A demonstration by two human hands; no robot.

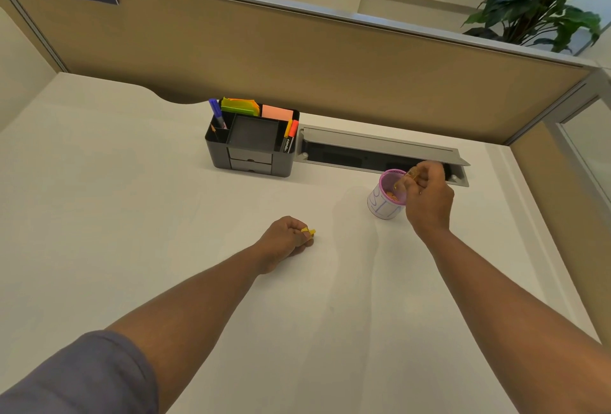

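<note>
My left hand (287, 239) rests on the white desk (132, 215) with its fingers curled, pinching a small yellow piece (308, 231) at its fingertips. My right hand (426, 192) hovers over a small pink-rimmed cup (383, 206) wrapped in white paper with blue writing. Its fingers pinch a thin yellowish item (411, 174), perhaps a rubber band, just above the cup's mouth. More small orange-yellow pieces lie inside the cup.
A black desk organiser (251, 155) with pens, markers and sticky notes stands at the back centre. To its right lies an open grey cable tray (380, 152). A tan partition (297, 59) bounds the desk behind, with plants beyond it.
</note>
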